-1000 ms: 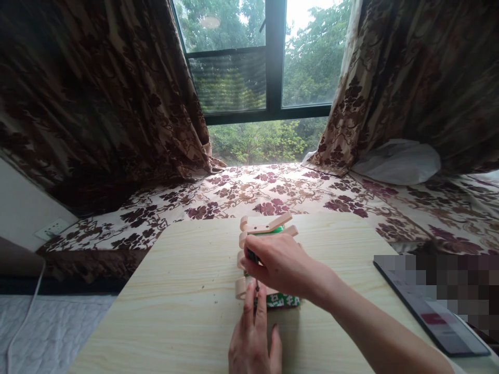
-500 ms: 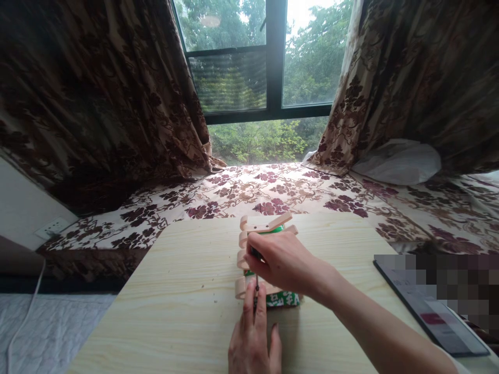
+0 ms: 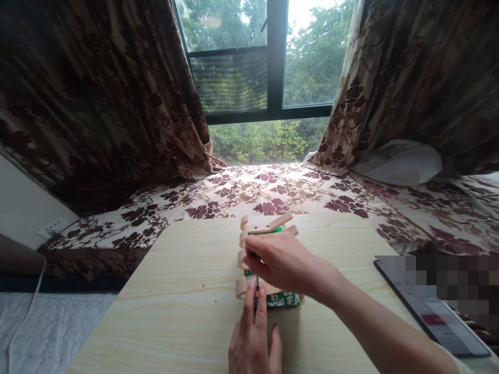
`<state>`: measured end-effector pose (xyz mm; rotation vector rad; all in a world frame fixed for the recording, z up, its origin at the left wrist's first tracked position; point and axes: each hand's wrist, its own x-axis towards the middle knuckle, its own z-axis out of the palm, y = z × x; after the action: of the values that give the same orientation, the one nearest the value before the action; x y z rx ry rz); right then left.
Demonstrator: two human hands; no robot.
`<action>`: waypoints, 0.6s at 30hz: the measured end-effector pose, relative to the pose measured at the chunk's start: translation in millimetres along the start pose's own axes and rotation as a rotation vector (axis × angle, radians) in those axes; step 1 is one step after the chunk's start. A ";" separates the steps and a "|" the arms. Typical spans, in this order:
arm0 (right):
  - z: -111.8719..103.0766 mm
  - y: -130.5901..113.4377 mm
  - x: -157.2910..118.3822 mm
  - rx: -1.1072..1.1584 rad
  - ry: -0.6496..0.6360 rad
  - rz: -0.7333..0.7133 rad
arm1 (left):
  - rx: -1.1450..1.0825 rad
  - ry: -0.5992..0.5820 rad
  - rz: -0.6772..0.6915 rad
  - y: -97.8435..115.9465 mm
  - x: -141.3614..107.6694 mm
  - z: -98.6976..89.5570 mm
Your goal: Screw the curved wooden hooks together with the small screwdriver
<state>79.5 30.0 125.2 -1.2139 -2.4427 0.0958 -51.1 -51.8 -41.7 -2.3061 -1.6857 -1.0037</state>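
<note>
At a pale table (image 3: 175, 311) by a window (image 3: 275, 67), we see the right hand (image 3: 278, 257) curled tightly around a screwdriver (image 3: 257, 280), its shaft pointing down at the nearest of several curved wood pieces (image 3: 240, 289) lying across a green box (image 3: 284, 299) at mid-table. We see the left hand (image 3: 252, 340) loosely spread, two fingers extended either side of the shaft's tip, gripping nothing we can make out.
</note>
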 end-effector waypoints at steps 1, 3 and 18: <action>-0.3 0.0 -0.1 -0.008 0.003 0.006 | -0.001 0.001 0.001 0.1 0.2 -0.1; -2.5 -0.2 -0.2 -0.003 -0.009 0.004 | -0.004 0.000 0.002 0.0 0.3 -0.1; 5.4 -0.1 2.7 -0.015 0.003 0.047 | 0.002 -0.002 -0.011 0.8 0.0 -0.5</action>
<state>75.8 32.7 121.2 -1.2772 -2.4171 0.0891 -50.7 -52.3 -41.1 -2.3001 -1.7007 -1.0008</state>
